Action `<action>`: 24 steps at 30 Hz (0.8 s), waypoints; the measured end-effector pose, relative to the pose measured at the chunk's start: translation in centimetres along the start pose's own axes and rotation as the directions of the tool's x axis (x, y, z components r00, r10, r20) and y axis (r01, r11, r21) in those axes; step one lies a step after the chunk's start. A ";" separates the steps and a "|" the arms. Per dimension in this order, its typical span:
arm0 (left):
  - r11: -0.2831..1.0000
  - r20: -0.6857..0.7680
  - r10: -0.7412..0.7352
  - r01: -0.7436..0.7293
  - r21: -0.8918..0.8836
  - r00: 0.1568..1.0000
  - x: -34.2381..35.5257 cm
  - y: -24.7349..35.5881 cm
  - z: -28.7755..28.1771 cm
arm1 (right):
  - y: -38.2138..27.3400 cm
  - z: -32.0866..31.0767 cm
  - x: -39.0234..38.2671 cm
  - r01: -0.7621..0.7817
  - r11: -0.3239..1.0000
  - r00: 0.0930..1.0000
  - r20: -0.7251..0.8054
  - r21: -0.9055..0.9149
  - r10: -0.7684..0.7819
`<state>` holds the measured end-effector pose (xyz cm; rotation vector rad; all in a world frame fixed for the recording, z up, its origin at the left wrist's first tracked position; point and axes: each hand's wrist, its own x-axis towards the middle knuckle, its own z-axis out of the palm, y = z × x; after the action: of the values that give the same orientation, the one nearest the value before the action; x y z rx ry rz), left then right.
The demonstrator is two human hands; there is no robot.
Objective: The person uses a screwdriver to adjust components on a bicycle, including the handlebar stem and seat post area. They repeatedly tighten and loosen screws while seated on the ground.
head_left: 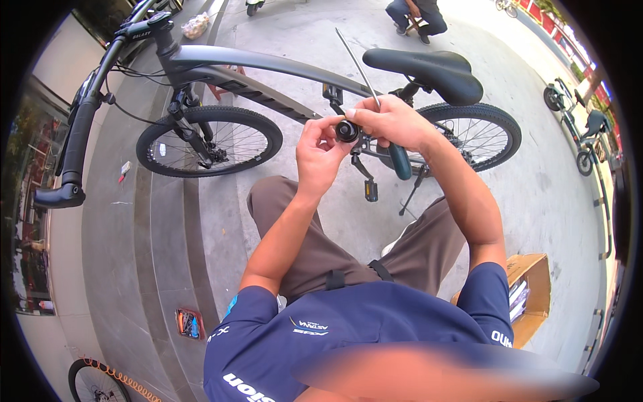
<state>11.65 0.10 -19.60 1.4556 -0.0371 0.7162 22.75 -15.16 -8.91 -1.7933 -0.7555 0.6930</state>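
The left hand (320,149) pinches a small round black part (346,130) between thumb and fingertips, closed on it from the left side. The right hand (390,122) meets it from the other side, thumb and forefinger touching the same part, while the rest of that hand is wrapped round a screwdriver (375,100): its dark teal handle hangs below the palm and its thin metal shaft sticks up and away past the knuckles. So both hands are closed, and the black part sits between them, held up in front of the person's chest, level with the middle of the bicycle (268,74) behind it.

The step in hand looks like fitting or inspecting this small part, turning it with the fingers before it goes to the bike; what kind of fitting it is cannot be told at this size. The next move would likely call for a steady pinch by the left hand, so the right can let go of the part and bring the tool's tip round to it.

The dark bicycle stands on its kickstand on grey paving, saddle (429,70) just behind the right hand, pedal (370,191) below the hands. An open cardboard box (532,295) lies by the person's right side, and another person (418,17) crouches well apart.
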 end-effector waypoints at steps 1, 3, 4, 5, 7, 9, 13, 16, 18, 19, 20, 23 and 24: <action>1.000 -0.020 0.025 -0.025 0.002 0.999 0.3 0.4 -0.4 | -0.9 0.0 0.4 -0.014 1.000 1.000 0.014 -0.001 0.014; 0.996 -0.003 0.020 -0.020 -0.088 1.000 1.1 1.4 -1.3 | -2.7 -0.3 1.0 -0.042 0.998 0.996 0.087 0.055 0.037; 0.984 0.039 -0.002 0.008 -0.177 0.999 1.5 1.9 -1.8 | -3.7 -0.4 1.2 -0.035 0.996 0.990 0.141 0.086 0.022; 0.964 0.082 -0.016 0.038 -0.262 0.996 2.0 2.5 -2.3 | -4.7 -0.5 1.5 -0.030 0.995 0.984 0.177 0.096 0.012; 0.955 0.125 -0.072 0.104 -0.279 0.990 2.8 3.7 -3.1 | -6.8 -0.4 2.1 -0.033 0.994 0.970 0.242 0.104 0.007; 0.928 0.165 -0.153 0.200 -0.316 0.974 3.7 5.0 -3.9 | -8.8 -0.2 2.7 -0.029 0.998 0.969 0.247 0.055 0.014; 0.960 0.077 -0.078 0.096 -0.263 0.994 5.8 8.1 -5.0 | -12.7 -0.4 4.0 0.121 0.991 0.966 0.237 -0.059 -0.104; 0.976 -0.002 -0.028 0.027 -0.217 1.000 7.5 11.0 -5.6 | -14.9 -0.8 4.6 0.204 0.953 0.964 0.214 -0.224 -0.156; 0.989 -0.070 -0.039 0.028 -0.146 0.997 8.7 12.8 -5.8 | -16.1 -0.7 5.0 0.282 0.940 0.943 0.235 -0.194 -0.235; 0.994 -0.074 -0.009 0.000 -0.110 0.997 9.5 13.7 -5.8 | -16.5 -0.7 5.3 0.311 0.932 0.936 0.232 -0.189 -0.265; 0.998 -0.089 -0.003 -0.003 -0.064 0.996 10.6 14.4 -5.9 | -17.3 -0.7 6.1 0.294 0.924 0.946 0.214 -0.243 -0.244; 0.994 -0.159 0.073 -0.060 0.088 0.985 15.0 16.3 -6.3 | -20.1 -1.7 8.1 0.451 0.826 0.893 0.162 -0.339 -0.421; 0.991 -0.137 0.106 -0.093 0.101 0.985 17.0 16.9 -6.6 | -21.2 -2.0 9.1 0.504 0.777 0.858 0.116 -0.377 -0.500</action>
<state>14.77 12.35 1.82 1.4967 0.0342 0.9128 26.36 -3.48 10.78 -1.8172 -1.3981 0.1897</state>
